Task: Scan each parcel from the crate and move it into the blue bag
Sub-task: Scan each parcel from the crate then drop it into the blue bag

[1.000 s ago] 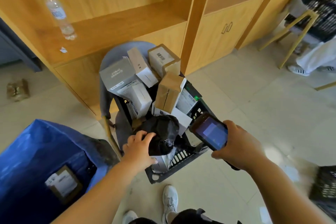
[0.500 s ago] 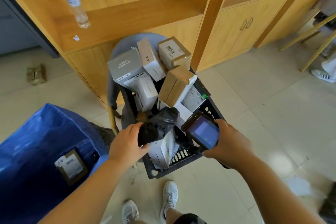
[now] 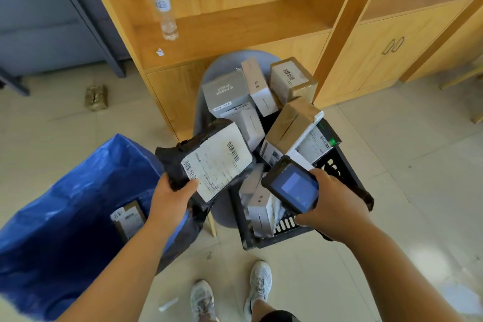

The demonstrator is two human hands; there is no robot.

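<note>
— Where's the parcel being worked on?

— The black parcel is up in the air, left of the crate. The left hand pinches its near corner, thumb on top, white label facing up. Its long side slants from that hand away towards the crate.

— And the other hand?

— The right hand is wrapped round the scanner, screen up. The scanner's nose sits just beside the parcel's right edge and points up and left past it. I'd say the label only needs to be brought under that nose.

— Then into the bag?

— The blue bag gapes open below and to the left, so the left hand is the nearer one for the drop.

— How many of each?

— One scanner, one crate, one bag. One parcel in the bag shows, and one is in hand. I make out at least seven in the crate, heaped and leaning, maybe more underneath.
</note>
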